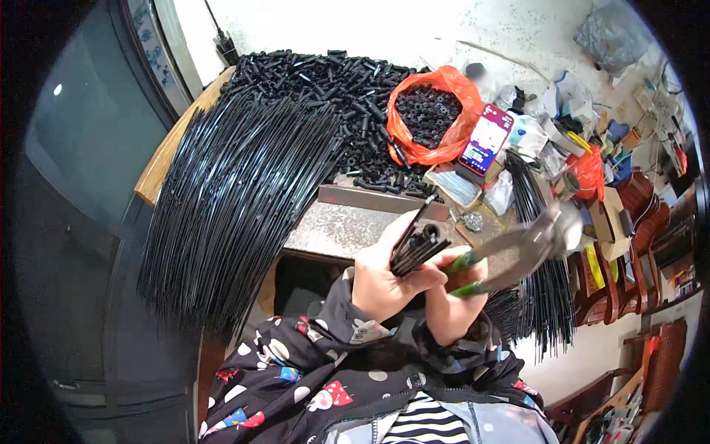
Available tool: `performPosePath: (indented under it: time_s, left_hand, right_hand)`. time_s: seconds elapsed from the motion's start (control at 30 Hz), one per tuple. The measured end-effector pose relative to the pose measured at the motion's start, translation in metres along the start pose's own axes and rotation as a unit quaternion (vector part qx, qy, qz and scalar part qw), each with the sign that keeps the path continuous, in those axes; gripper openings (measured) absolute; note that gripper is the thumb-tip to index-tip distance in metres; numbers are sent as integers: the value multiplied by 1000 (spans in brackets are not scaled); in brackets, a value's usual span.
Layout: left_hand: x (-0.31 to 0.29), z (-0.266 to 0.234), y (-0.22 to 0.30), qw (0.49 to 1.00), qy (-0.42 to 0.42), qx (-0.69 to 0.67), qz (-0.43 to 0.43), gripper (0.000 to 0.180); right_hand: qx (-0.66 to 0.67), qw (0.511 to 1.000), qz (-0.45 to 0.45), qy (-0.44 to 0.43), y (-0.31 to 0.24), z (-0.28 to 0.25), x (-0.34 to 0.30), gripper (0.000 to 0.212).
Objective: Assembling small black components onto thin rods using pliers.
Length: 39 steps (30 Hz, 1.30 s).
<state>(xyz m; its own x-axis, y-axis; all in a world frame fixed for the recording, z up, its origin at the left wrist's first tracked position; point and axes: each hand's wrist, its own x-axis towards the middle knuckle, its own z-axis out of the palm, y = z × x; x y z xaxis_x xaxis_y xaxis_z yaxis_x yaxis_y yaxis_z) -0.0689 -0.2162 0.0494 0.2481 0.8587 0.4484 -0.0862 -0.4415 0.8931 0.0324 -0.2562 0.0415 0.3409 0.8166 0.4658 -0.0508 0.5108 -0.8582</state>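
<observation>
In front of my chest, my left hand point(381, 270) is closed round a short bundle of thin black rods point(418, 255). A small black tubular piece point(427, 235) sits among their upper ends. Beside it, my right hand point(458, 292) grips the green handles of a pair of pliers point(510, 248). Their metal head points up and right and is smeared by motion. The two hands touch or nearly touch. Beyond them lies a metal channel bar point(381, 203) along the worktop point(333, 231).
A large sheaf of long black rods point(229, 200) hangs over the worktop's left edge. Behind lies a heap of black tubular parts point(310, 78). An orange bag point(464, 89) holds small black parts. A lit phone point(488, 137) stands right of it. More rods point(543, 296) hang at right.
</observation>
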Motion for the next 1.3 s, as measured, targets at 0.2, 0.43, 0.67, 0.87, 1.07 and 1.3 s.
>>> performPosePath:
  time_s: [0.2,0.43,0.67,0.87,1.07,1.3]
  left_hand:
    - [-8,3,-8,956,25,-275,-103,56]
    - [-6,-10,-13,929,-142,-324,-110,68]
    - [1,-40,18,963,-170,-183,-103,56]
    - [11,-79,-3,980,-33,-195,-6,85]
    - [19,-66,0,996,-66,6,-66,39]
    - [6,-59,22,996,13,4,-83,26]
  right_hand:
    - [-232,951,-171,-113,3,-11,0,31]
    - [0,983,-114,-145,22,-6,10,40]
    - [112,931,330,-106,-23,-8,16,14]
    - [-136,851,287,-419,-27,-50,2,18]
    - [26,804,414,-425,-14,-48,2,36]
    - [73,712,522,-464,-43,-46,20,51]
